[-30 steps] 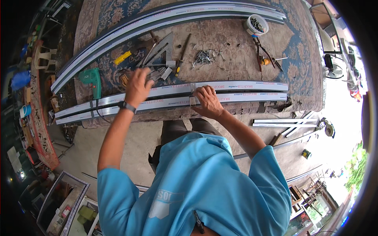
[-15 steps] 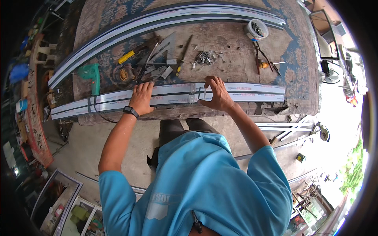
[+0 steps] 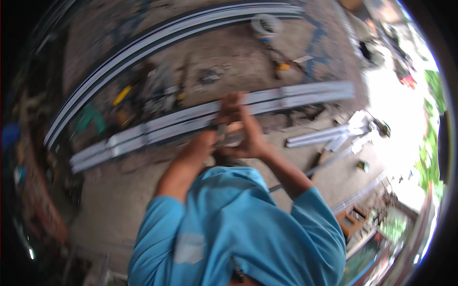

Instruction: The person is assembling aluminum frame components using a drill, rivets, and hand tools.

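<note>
My hands meet near the middle of a pair of long white-faced bars [image 3: 315, 90] with dark edges, lying side by side along the table's near edge. My left hand [image 3: 230, 110] reaches over the bars, its fingers smeared by motion. Just right of it and partly overlapping, my right hand [image 3: 253, 140] has its thumb and fingers spread wide apart, with nothing distinct between them. Whether either hand presses on the bars cannot be made out. Past the bars lie a blurred heap of small metal fasteners [image 3: 209, 76] and a yellow-handled tool [image 3: 122, 95].
More long bars [image 3: 176, 31] lie across the table's far side, beside a white tub [image 3: 266, 28]. A green power tool [image 3: 89, 119] lies at the left, hand tools [image 3: 281, 66] at the right. White profiles [image 3: 317, 137] lie low at the right, beyond the table edge.
My left hand has moved right, off the left part of the bars, to meet my right hand. The view has shifted and blurred, and the near bars now lie more slanted in it.
</note>
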The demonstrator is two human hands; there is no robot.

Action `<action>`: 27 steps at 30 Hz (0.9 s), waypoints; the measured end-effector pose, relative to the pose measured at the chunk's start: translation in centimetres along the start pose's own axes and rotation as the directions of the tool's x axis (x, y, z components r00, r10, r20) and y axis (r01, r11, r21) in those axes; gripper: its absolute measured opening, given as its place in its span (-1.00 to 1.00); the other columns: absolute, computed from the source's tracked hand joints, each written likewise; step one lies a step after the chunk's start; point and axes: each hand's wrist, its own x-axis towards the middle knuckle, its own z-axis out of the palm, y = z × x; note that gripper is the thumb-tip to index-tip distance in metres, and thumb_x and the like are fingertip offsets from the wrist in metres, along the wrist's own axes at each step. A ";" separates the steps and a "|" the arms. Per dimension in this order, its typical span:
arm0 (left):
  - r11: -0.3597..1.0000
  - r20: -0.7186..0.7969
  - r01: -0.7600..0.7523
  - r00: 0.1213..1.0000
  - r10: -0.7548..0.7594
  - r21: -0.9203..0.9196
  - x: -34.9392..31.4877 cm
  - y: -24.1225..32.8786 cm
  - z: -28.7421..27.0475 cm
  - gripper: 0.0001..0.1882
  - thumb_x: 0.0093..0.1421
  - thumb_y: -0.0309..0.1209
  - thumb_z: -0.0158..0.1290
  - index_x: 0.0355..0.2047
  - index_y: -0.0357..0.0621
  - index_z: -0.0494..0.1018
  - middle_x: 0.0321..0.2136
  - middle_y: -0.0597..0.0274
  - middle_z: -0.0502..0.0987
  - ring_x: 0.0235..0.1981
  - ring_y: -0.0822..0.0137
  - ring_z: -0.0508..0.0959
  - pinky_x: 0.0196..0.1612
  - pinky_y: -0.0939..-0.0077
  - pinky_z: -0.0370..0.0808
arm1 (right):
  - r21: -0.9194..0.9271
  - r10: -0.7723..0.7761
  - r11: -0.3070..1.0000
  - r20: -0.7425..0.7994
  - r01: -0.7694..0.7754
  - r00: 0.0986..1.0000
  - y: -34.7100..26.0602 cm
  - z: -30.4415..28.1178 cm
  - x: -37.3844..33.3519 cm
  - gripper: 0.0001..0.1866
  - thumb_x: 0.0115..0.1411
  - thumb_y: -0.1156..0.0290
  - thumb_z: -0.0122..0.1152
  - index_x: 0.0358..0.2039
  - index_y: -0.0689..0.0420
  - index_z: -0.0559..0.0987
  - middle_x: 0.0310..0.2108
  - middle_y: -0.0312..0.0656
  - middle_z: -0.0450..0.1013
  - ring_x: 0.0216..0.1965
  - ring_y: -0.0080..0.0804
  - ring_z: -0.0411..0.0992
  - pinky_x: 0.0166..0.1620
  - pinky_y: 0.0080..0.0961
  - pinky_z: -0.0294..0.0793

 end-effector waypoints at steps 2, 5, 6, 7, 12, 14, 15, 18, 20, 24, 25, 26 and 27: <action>0.954 0.287 0.191 0.924 -0.255 0.231 5.6 5.6 0.4 0.13 -0.13 -0.09 0.42 0.42 -0.12 0.15 0.41 -0.01 0.16 0.43 -0.06 0.14 0.40 -0.37 0.04 | -0.143 0.120 0.982 -0.052 -0.126 0.991 -0.2 -1.7 -0.9 -0.20 -0.14 0.30 0.66 0.07 0.21 0.39 0.02 0.02 0.38 0.00 -0.06 0.44 0.06 -0.21 0.44; 0.838 0.504 0.298 0.689 -0.521 0.458 5.0 6.2 -6.2 0.26 -0.17 0.00 0.47 0.45 -0.16 0.05 0.39 -0.11 0.15 0.43 -0.17 0.11 0.38 -0.49 0.00 | -0.179 0.221 0.951 -0.182 -0.253 0.958 1.2 -3.7 -4.4 -0.25 -0.08 0.34 0.64 0.05 0.18 0.36 -0.03 -0.10 0.35 -0.04 -0.24 0.39 0.05 -0.28 0.42; 0.812 0.522 0.315 0.640 -0.564 0.491 3.2 5.6 -8.9 0.26 -0.16 0.00 0.46 0.45 -0.16 0.03 0.41 -0.11 0.11 0.44 -0.19 0.08 0.36 -0.56 -0.02 | -0.181 0.274 0.931 -0.221 -0.316 0.936 2.1 -4.0 -5.8 -0.29 -0.06 0.37 0.63 0.02 0.16 0.36 -0.03 -0.13 0.33 -0.04 -0.29 0.38 0.04 -0.30 0.42; 0.773 0.543 0.280 0.578 -0.609 0.569 1.7 5.3 -11.6 0.28 -0.16 -0.02 0.47 0.47 -0.16 0.00 0.42 -0.11 0.09 0.46 -0.18 0.05 0.35 -0.60 -0.04 | -0.119 0.329 0.923 -0.251 -0.366 0.910 3.2 -4.3 -7.4 -0.32 -0.05 0.39 0.63 0.00 0.15 0.36 -0.03 -0.14 0.33 -0.05 -0.33 0.37 0.03 -0.33 0.42; 0.735 0.417 0.355 0.646 -0.639 0.578 -0.6 3.1 -15.8 0.09 -0.22 -0.18 0.46 0.30 -0.20 0.16 0.21 -0.04 0.28 0.26 -0.10 0.28 0.31 -0.26 0.19 | 0.066 0.472 0.881 -0.190 -0.468 0.861 4.1 -2.0 -8.8 -0.35 -0.05 0.44 0.63 -0.04 0.10 0.37 -0.05 -0.22 0.32 -0.12 -0.45 0.35 -0.03 -0.41 0.42; 0.803 0.426 0.337 0.711 -0.559 0.491 0.3 3.5 -14.5 0.00 -0.25 -0.23 0.43 0.21 -0.18 0.22 0.09 -0.03 0.35 0.17 -0.07 0.34 0.29 -0.04 0.28 | -0.033 0.324 0.942 -0.179 -0.335 0.929 4.5 -0.7 -7.3 -0.34 -0.08 0.40 0.63 -0.03 0.16 0.40 -0.13 -0.21 0.38 -0.15 -0.38 0.42 -0.08 -0.39 0.46; 0.810 0.410 0.331 0.732 -0.545 0.485 0.6 4.1 -12.9 0.00 -0.26 -0.22 0.44 0.21 -0.18 0.23 0.07 -0.02 0.35 0.17 -0.08 0.34 0.28 -0.03 0.28 | -0.030 0.301 0.950 -0.167 -0.309 0.939 4.4 -0.3 -6.0 -0.34 -0.08 0.40 0.63 -0.03 0.17 0.40 -0.14 -0.20 0.38 -0.16 -0.38 0.41 -0.07 -0.40 0.46; 0.854 0.333 0.292 0.828 -0.451 0.430 1.4 5.8 -7.4 0.01 -0.27 -0.16 0.46 0.19 -0.17 0.25 0.07 -0.04 0.36 0.18 -0.11 0.34 0.28 -0.03 0.28 | -0.034 0.218 0.973 -0.160 -0.226 0.963 4.6 1.0 -2.7 -0.36 -0.07 0.37 0.63 -0.05 0.18 0.40 -0.17 -0.17 0.40 -0.19 -0.36 0.40 -0.07 -0.41 0.46; 0.897 0.207 0.296 0.904 -0.374 0.328 1.3 6.9 -5.9 -0.09 -0.19 -0.20 0.45 0.17 -0.16 0.27 0.10 -0.06 0.37 0.19 -0.13 0.35 0.27 -0.04 0.28 | -0.055 0.181 0.980 -0.160 -0.192 0.970 5.7 1.5 -1.7 -0.33 -0.05 0.35 0.64 0.00 0.17 0.40 -0.16 -0.14 0.41 -0.21 -0.32 0.43 -0.09 -0.38 0.48; 0.887 0.056 0.414 0.900 -0.433 0.204 -2.0 6.8 -11.9 -0.39 -0.03 -0.41 0.37 0.04 -0.14 0.40 0.11 -0.01 0.40 0.19 -0.11 0.39 0.26 -0.06 0.29 | -0.128 0.288 0.941 -0.174 -0.312 0.942 7.5 0.8 -1.7 -0.27 -0.02 0.35 0.64 0.13 0.18 0.44 -0.07 -0.12 0.46 -0.11 -0.29 0.48 -0.04 -0.39 0.52; 0.863 0.018 0.423 0.895 -0.445 0.276 -3.3 6.1 -14.6 -0.43 -0.02 -0.44 0.35 0.03 -0.13 0.43 0.08 0.00 0.42 0.16 -0.09 0.41 0.24 -0.04 0.32 | -0.228 0.297 0.920 -0.125 -0.318 0.947 8.6 0.9 -2.3 -0.29 -0.01 0.32 0.63 0.12 0.17 0.46 -0.06 -0.10 0.47 -0.11 -0.20 0.50 -0.04 -0.33 0.55; 0.805 0.026 0.462 0.862 -0.506 0.373 -4.4 5.3 -17.4 -0.48 0.02 -0.48 0.32 0.01 -0.12 0.45 0.04 0.01 0.44 0.13 -0.07 0.44 0.22 0.00 0.35 | -0.324 0.312 0.891 -0.072 -0.318 0.947 9.3 0.9 -3.0 -0.31 -0.01 0.29 0.62 0.11 0.15 0.47 -0.05 -0.07 0.48 -0.11 -0.11 0.52 -0.04 -0.27 0.57; 0.753 0.020 0.502 0.827 -0.562 0.426 -5.3 4.5 -19.7 -0.53 0.03 -0.49 0.31 -0.02 -0.12 0.47 0.01 0.04 0.47 0.11 -0.04 0.45 0.19 0.05 0.38 | -0.301 0.390 0.869 -0.075 -0.393 0.918 9.2 1.4 -3.1 -0.37 0.02 0.28 0.59 0.08 0.15 0.50 -0.05 -0.06 0.47 -0.09 -0.08 0.52 -0.05 -0.25 0.58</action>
